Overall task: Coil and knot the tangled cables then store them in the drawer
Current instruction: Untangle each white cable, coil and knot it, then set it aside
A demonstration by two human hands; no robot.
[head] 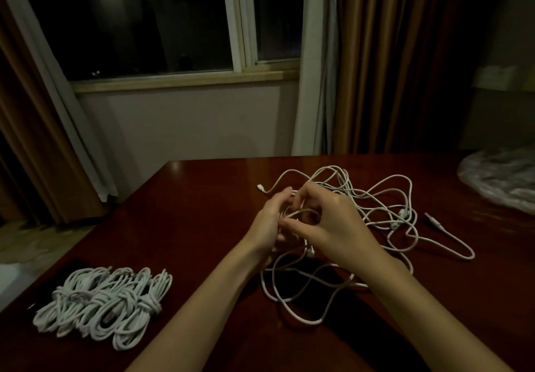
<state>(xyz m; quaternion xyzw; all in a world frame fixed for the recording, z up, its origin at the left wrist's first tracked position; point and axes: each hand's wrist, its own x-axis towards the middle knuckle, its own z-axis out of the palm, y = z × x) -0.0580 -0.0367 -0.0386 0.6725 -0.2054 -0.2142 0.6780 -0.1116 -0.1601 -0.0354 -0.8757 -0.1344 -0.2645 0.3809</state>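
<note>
Two hands on the tangle (362, 212), mid-table.
Left hand (267, 221) and right hand (327, 221) curl round one cable (301, 212); coils (104, 305) sit near left. We judge it light, limp, snag-prone: grip near a plug.

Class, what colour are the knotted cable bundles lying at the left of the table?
White. The knotted cable bundles show best in the head view, against the dark reddish-brown table.

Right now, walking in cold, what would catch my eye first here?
Probably the two hands at the table's middle, the left hand and right hand both gripping white cord from the loose tangle of cables spread to their right. Next, the neat heap of knotted cable bundles near the dark table's left edge.
</note>
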